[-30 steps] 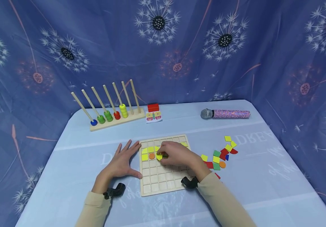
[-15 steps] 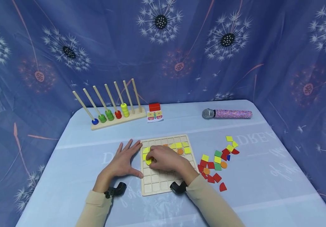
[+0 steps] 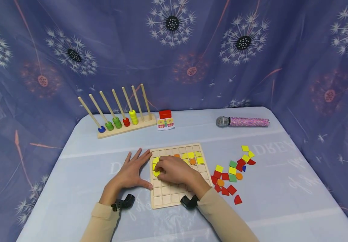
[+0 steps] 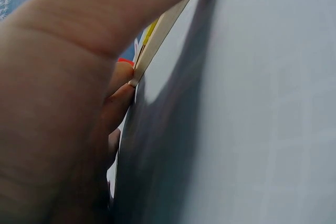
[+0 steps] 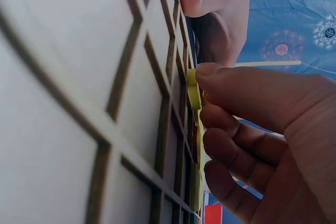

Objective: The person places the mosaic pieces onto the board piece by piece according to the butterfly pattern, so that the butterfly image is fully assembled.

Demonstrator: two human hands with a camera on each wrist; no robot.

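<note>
A square wooden grid board [image 3: 169,201] lies on the table, with yellow and orange tiles in its upper rows. My left hand [image 3: 129,173] lies spread along its left side, with fingertips and thumb at the edge. Over the board's left columns, my right hand [image 3: 175,169] pinches a thin yellow tile [image 3: 156,173] between thumb and forefinger, low at the third row. In the right wrist view this yellow tile [image 5: 193,90] stands against the grid under the thumb tip, its other fingers curled behind. The right hand covers several cells of the upper rows.
Loose red, green, yellow, orange and blue tiles [image 3: 225,176] lie right of the board. Behind stand a peg rack with coloured beads [image 3: 127,128] and a red block [image 3: 165,114] with a butterfly card [image 3: 165,124]. A glittery microphone [image 3: 242,121] lies at the back right.
My right hand has moved left across the board with the yellow tile, from the third column to the first, then settled slightly further left. The left hand keeps its place at the board's edge.
</note>
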